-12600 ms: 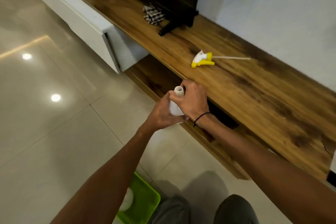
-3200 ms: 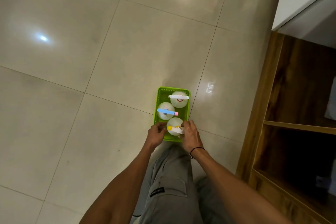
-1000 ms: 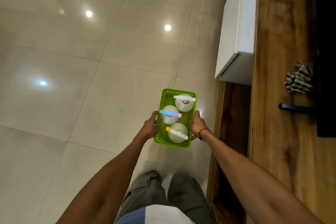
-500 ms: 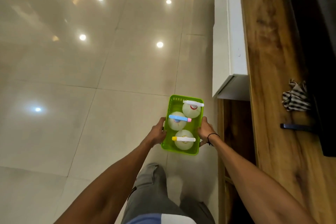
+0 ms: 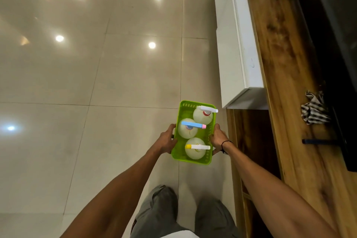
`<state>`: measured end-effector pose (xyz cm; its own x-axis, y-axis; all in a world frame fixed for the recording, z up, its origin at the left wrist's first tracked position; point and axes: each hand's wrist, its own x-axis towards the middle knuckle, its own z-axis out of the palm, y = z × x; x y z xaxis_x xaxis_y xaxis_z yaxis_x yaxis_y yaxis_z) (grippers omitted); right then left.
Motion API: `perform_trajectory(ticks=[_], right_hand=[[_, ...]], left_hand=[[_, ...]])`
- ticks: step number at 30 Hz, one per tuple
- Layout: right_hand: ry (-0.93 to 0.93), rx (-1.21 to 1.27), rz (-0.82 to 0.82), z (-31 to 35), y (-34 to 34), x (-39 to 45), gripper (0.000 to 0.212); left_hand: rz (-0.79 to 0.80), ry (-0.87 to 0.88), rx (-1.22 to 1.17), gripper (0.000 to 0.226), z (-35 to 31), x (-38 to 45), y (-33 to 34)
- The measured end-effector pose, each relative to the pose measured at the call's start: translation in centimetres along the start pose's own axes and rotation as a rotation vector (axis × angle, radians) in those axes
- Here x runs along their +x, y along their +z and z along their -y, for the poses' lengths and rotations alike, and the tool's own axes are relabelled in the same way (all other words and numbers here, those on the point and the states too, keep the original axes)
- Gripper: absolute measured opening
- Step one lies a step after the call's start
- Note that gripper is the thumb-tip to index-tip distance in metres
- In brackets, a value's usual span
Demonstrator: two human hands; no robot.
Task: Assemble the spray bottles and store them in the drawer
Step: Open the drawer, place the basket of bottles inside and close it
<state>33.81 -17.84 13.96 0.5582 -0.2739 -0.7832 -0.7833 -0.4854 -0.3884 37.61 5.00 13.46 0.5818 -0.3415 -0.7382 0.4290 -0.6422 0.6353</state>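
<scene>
Seen from my head looking down, I am standing on a glossy pale tiled floor (image 5: pixel 108 75) that mirrors several ceiling lights. I hold a green plastic basket (image 5: pixel 178 152) out in front of me, lifted clear of the floor, above and ahead of my grey trousers (image 5: pixel 160 208). My left hand (image 5: pixel 167 140) is closed around the basket's left long wall, and my right hand (image 5: pixel 218 138), with a thin black band (image 5: pixel 225 144) at the wrist, is closed around its right long wall. Inside the basket three white spray bottles stand upright in a row, each with its trigger head fitted: the farthest bottle (image 5: pixel 202 116) has a white head with a red collar, the middle bottle (image 5: pixel 187 130) a blue head tipped in pink, and the nearest bottle (image 5: pixel 195 152) a white head tipped in yellow. To my right runs a long wooden cabinet top (image 5: pixel 286 87), with a white drawer unit (image 5: pixel 231 48) along its near side further ahead and open wooden shelving (image 5: pixel 249 141) below, just beside the basket. A striped cloth (image 5: pixel 314 110) lies crumpled on the wood next to the dark base of a television (image 5: pixel 328 35).
</scene>
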Motion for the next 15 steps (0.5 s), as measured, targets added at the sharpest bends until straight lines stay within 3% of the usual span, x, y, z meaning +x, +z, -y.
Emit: perform_trajectory(ticks=[15], right_hand=[[0.079,-0.051,0.062,-7.3,-1.5,10.6,0.038]], left_hand=[[0.013,-0.163,-0.076,0.062,1.0,9.5,9.0]])
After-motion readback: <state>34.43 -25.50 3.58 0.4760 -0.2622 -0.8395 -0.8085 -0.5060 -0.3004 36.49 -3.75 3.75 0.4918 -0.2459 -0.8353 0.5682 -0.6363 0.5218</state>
